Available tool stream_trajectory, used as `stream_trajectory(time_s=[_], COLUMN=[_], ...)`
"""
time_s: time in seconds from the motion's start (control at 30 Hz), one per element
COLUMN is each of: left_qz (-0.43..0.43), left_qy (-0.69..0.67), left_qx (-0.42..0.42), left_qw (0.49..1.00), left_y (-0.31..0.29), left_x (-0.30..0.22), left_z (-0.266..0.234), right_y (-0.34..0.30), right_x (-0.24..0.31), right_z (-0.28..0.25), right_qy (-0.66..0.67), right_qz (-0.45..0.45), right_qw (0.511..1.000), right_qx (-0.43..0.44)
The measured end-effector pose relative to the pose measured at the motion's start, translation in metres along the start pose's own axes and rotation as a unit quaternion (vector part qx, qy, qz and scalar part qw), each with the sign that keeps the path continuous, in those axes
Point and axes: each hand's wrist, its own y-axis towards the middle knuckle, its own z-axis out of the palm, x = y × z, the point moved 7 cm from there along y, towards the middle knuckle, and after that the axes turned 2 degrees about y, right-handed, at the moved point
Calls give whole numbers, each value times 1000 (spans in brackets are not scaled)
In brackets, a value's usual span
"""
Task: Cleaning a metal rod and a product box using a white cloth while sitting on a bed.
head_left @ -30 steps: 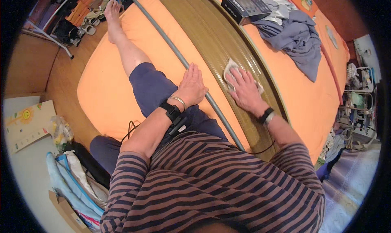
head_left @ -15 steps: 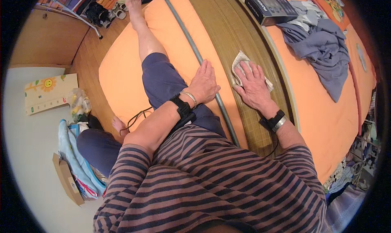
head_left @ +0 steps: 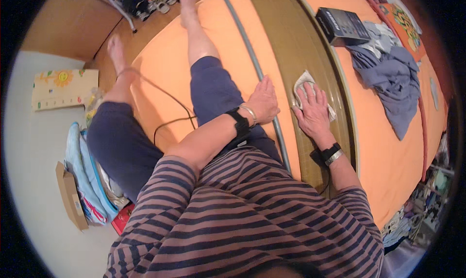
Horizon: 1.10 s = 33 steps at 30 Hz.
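Observation:
My right hand (head_left: 314,114) lies palm down with fingers spread on a pale, wrinkled cloth (head_left: 301,83). The cloth is pressed against a long brownish woven mat (head_left: 276,23), and its edges stick out around the hand. Over a long grey pole (head_left: 243,35), beside the mat, rests my left hand (head_left: 264,101), its fingers stretched forward and its palm side hidden. The pole runs along the orange bed cover (head_left: 228,37), next to my thigh.
Right of the mat are a black box (head_left: 342,26) and a crumpled grey-blue garment (head_left: 388,86). A dark cord (head_left: 170,125) loops between my legs. On the left are a sunflower-patterned board (head_left: 65,89), folded blue towels (head_left: 92,176) and a cardboard box (head_left: 70,195).
The whole view has shifted, so bed, pole and mat appear further right. My left leg has swung forward and out, and more of the cord shows. Both hands keep their places on pole and cloth.

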Motion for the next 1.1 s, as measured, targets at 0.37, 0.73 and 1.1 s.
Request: stream_trajectory(time_s=[0.37, 0.73, 1.1], left_qz=[-67, -111, -29], left_qy=[-175, -110, -137], left_qx=[116, 43, 106], left_qw=[975, 987, 984], left_y=[5, 18, 17], left_x=[17, 22, 25], left_z=[0, 4, 9], right_y=[-45, -13, 54], right_x=[15, -4, -22], right_z=[-18, -15, -4], right_qy=[-32, -86, -81], right_qz=[29, 41, 34], right_qw=[999, 993, 996], right_qx=[30, 72, 5])
